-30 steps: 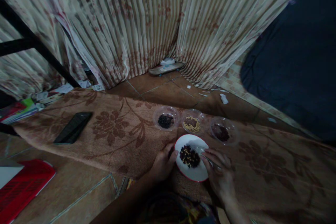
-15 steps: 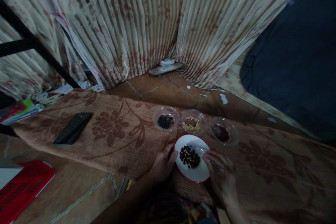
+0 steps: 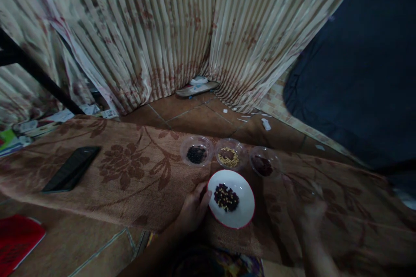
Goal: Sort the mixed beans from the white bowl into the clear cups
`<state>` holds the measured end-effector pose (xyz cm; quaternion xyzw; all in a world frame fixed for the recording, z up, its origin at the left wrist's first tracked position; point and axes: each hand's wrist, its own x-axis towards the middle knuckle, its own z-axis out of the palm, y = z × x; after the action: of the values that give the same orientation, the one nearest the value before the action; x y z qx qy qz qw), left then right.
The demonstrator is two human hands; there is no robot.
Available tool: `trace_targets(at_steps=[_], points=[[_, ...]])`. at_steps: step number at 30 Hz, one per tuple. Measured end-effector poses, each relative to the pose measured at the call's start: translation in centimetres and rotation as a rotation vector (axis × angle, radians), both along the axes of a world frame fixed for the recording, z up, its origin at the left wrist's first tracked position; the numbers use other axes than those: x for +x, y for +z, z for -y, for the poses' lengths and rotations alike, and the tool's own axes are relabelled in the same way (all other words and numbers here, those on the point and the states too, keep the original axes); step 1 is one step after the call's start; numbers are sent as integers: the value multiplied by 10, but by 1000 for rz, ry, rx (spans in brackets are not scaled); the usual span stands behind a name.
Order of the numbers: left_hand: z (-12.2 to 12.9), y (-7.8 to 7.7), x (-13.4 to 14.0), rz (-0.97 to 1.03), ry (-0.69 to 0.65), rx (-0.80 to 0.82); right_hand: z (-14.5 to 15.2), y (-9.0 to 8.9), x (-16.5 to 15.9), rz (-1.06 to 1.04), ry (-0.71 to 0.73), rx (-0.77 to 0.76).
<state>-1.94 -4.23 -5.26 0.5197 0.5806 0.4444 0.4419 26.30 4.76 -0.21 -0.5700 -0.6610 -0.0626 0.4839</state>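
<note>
A white bowl (image 3: 245, 201) with a red rim stands before me on the cloth. Mixed dark and yellow beans (image 3: 226, 198) lie in it. My left hand (image 3: 195, 207) grips the bowl's left rim, thumb at the edge. Off to the right of the bowl, my right hand (image 3: 307, 212) is smeared by motion. A thin pale streak shows near its fingers; I cannot make out what it is. Behind the bowl stand three clear round containers: one with black beans (image 3: 196, 154), one with yellow beans (image 3: 228, 156), one with dark red beans (image 3: 262, 165).
A dark phone (image 3: 71, 169) lies on the left of the brown flowered cloth (image 3: 130, 199). Beyond the far edge are a skateboard (image 3: 196, 88) and white scraps on the tiled floor. A red item (image 3: 19, 242) is at lower left, papers (image 3: 65, 114) at far left.
My right hand has left the bowl and swung right. My left hand stays on the rim. The whole view has shifted slightly, moving things leftward in the picture.
</note>
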Motion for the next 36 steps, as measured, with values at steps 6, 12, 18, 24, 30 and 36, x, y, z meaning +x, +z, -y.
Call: trace_targets(at_steps=[6,12,18,24,30,36], points=[[-1,1,-1,8,-18,-7,16,-11,-11,-34,57,-73],[-1,3,-1,11,-21,15,51,-19,-41,-160,231,-330],[0,3,0,-2,-11,1,59,-18,-40,-139,250,-334],[-1,4,0,-21,-10,-15,62,-24,-44,-130,299,-432],[-1,4,-1,-29,-23,-13,64,-35,-48,-67,324,-380],[0,1,0,-22,-20,-1,63,-35,-47,-44,334,-354]])
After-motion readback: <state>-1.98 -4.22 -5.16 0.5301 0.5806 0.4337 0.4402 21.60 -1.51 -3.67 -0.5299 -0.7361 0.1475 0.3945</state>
